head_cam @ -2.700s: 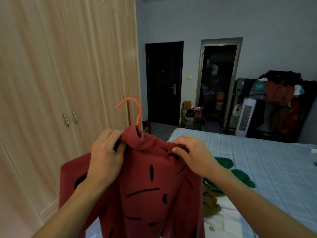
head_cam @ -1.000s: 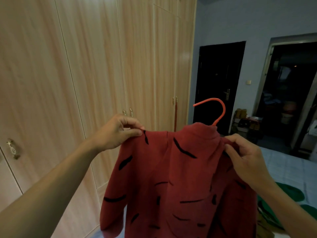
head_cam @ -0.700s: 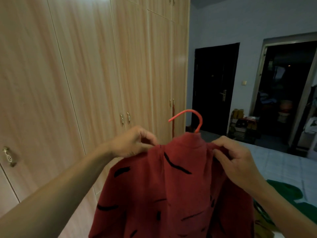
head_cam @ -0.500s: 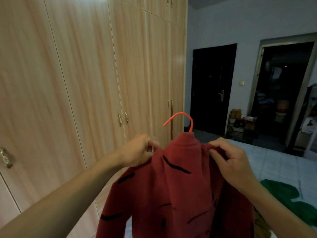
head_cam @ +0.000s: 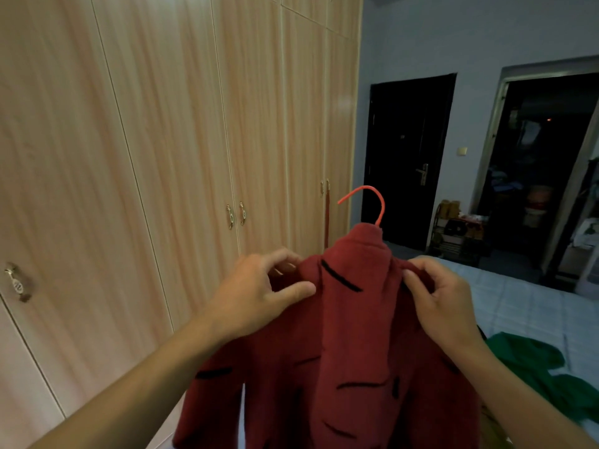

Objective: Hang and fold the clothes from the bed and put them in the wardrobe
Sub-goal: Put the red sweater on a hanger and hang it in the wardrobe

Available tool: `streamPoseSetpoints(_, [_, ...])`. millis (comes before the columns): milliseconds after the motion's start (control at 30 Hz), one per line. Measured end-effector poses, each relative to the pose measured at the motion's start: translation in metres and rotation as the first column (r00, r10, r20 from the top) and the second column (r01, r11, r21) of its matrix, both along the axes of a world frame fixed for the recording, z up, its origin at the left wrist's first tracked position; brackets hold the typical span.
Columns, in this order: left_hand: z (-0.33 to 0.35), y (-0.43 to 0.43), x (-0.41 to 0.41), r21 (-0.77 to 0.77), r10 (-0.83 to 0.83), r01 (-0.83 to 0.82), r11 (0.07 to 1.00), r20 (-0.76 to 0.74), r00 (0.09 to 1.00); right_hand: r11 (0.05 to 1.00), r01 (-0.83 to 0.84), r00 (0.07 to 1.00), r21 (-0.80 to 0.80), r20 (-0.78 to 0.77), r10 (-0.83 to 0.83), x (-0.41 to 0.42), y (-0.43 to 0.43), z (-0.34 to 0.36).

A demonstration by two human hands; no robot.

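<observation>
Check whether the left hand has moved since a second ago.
Yes: the left hand is now lower and right of the wardrobe handles, closer to the red sweater collar.

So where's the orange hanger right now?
Head view, centre: the orange hanger is inside the red sweater, hook poking above its collar, between the left hand and right hand.

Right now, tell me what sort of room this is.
Most likely a bedroom: a bed with a pale checked sheet on the right, a tall wooden wardrobe along the left, and a red sweater on a hanger, held by the left hand and right hand.
</observation>
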State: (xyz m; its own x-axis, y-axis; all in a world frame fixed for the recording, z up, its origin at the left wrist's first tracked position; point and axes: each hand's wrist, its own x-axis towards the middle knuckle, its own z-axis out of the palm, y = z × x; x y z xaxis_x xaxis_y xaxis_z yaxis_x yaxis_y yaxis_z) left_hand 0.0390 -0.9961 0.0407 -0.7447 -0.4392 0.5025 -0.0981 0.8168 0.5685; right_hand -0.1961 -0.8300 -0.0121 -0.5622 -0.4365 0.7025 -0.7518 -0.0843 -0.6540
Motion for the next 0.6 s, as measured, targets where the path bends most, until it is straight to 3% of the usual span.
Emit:
streamPoseSetpoints(100, [-0.005, -0.001, -0.002, -0.194, 0.060, -0.075, 0.978, -0.080, 0.995, 1.000, -0.024, 1.000, 0.005, 0.003, 0.024, 0.006, -0.003, 0.002])
streamPoseSetpoints(200, [-0.011, -0.010, -0.005, -0.283, 0.069, -0.097, 0.954, -0.107, 0.992, 0.996, -0.089, 0.996, 0.018, 0.015, 0.088, 0.017, -0.003, 0.006])
streamPoseSetpoints(400, [-0.007, -0.030, 0.006, -0.096, -0.016, 0.009, 0.995, -0.068, 0.998, 0.970, -0.196, 0.979, 0.141, -0.020, 0.201, 0.031, -0.010, 0.027])
streamPoseSetpoints(600, [0.008, -0.025, 0.013, -0.160, 0.053, -0.093, 0.983, -0.237, 0.970, 0.967, -0.247, 0.967, 0.069, -0.052, 0.251, 0.063, -0.044, 0.048])
